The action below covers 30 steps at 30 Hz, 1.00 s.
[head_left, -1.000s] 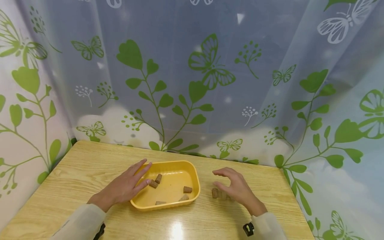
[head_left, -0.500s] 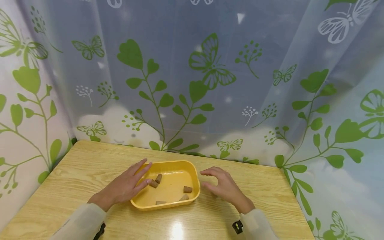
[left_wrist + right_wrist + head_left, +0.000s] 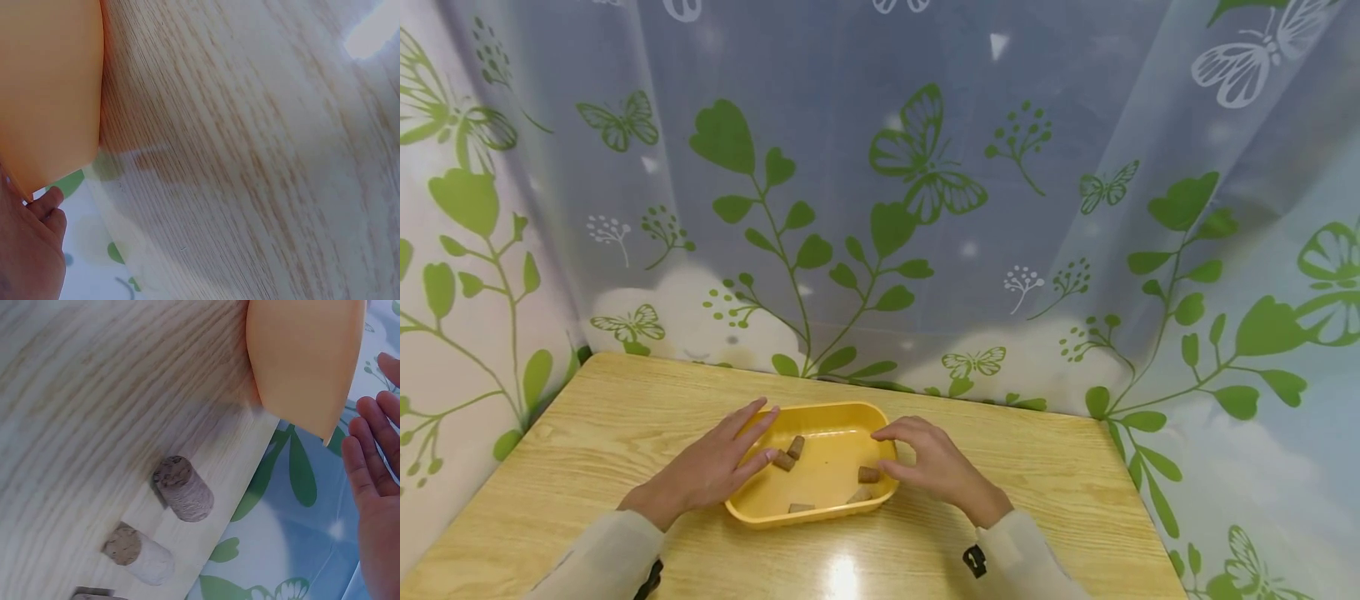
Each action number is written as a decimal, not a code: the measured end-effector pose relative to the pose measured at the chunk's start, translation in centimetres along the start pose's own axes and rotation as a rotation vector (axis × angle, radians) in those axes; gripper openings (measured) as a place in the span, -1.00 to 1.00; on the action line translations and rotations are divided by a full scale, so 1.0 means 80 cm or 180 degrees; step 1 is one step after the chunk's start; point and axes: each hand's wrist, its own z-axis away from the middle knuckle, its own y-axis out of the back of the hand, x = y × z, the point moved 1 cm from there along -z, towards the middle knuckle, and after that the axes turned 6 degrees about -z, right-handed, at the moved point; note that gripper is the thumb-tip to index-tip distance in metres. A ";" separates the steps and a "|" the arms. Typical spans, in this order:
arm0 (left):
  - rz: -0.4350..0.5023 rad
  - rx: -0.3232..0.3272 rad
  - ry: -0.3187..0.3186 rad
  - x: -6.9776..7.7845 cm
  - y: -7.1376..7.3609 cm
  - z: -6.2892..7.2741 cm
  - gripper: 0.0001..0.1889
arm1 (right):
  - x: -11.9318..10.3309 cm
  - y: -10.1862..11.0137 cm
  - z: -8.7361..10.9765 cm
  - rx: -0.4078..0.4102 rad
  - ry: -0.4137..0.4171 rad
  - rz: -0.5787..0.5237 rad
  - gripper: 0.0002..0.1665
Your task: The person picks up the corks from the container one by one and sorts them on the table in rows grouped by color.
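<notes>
The tray [image 3: 827, 483] is finished in plain yellow; in the wrist views, its wall is rendered in pale orange. Brown is displayed by the small corks [image 3: 868, 475] in the tray. On the corks [image 3: 192, 499] in the right wrist view, darker, mottled ends are set against paler grey-brown sides. The bench [image 3: 587, 433] is patterned with light yellow-tan wood grain. The curtain [image 3: 835, 125] is coloured slate blue above and white below, and is printed with green leaves [image 3: 726, 136]. The sleeves [image 3: 606, 554] are coloured off-white.
</notes>
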 end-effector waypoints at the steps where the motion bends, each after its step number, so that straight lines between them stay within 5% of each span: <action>1: 0.0001 -0.0001 -0.0001 0.000 -0.001 0.000 -0.30 | -0.001 -0.001 -0.002 -0.0029 0.0029 0.0034 -0.55; 13: -0.0012 0.0007 0.0024 -0.002 -0.003 -0.001 -0.30 | 0.002 -0.008 -0.013 -0.0429 -0.0143 0.0153 -0.53; 30: 0.0010 0.0025 -0.0037 -0.001 -0.001 -0.001 -0.30 | 0.007 -0.030 -0.016 -0.0492 0.0137 0.0254 -0.63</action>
